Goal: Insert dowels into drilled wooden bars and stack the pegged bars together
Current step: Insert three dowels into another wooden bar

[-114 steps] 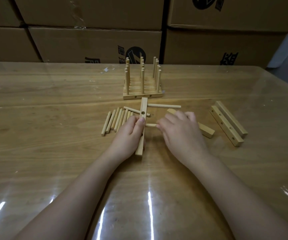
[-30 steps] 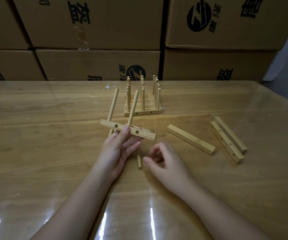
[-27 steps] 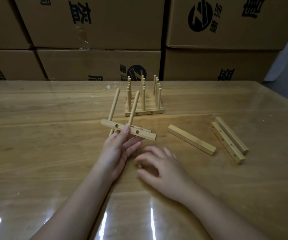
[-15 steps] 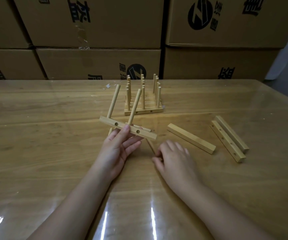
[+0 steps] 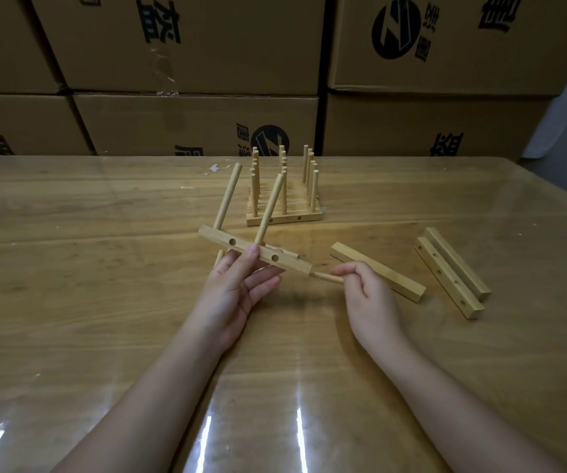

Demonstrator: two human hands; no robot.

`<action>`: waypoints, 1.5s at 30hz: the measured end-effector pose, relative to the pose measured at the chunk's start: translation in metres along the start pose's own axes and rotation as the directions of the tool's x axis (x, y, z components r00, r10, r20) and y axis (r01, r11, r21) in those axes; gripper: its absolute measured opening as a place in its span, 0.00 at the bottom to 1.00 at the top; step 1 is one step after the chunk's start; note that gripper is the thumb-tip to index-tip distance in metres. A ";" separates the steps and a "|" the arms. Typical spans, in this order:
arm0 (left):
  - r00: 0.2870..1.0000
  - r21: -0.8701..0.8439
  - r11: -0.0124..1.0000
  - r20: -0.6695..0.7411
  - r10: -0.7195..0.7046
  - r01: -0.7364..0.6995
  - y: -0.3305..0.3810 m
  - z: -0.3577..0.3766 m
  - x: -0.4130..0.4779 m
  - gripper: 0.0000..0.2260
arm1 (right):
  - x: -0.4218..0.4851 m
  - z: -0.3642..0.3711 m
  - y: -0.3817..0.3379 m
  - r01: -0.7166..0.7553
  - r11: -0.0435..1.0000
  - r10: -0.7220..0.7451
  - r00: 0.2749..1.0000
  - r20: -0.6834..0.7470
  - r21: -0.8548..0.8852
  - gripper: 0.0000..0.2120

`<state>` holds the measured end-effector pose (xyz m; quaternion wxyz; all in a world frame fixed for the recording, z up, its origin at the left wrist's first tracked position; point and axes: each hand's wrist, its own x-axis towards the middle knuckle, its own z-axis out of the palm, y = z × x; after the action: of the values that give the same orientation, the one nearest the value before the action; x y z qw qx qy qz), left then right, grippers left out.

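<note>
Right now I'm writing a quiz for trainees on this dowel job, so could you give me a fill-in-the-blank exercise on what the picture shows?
1. The bar held in the left hand has ___ dowels inserted.
2. The loose dowel is pinched by the ___.
3. ___ plain bars with no dowels lie on the table.

Missing words: two; right hand; three.

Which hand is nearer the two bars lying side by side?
Right. The right hand is left of the two bars; the left hand, holding the pegged bar, is farther left.
</note>
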<state>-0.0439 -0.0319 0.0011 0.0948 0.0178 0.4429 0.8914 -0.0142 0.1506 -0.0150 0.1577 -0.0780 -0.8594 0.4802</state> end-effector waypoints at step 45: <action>0.994 0.085 0.996 0.105 -0.030 0.021 -0.003 -0.006 0.006 0.16 | -0.009 -0.002 -0.014 0.270 0.932 -0.321 0.924 0.206 0.242 0.15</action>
<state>-0.0496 -0.0339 -0.0048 0.1286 0.0635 0.4745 0.8685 -0.0048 0.1428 -0.0038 0.1297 0.1294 -0.8186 0.5444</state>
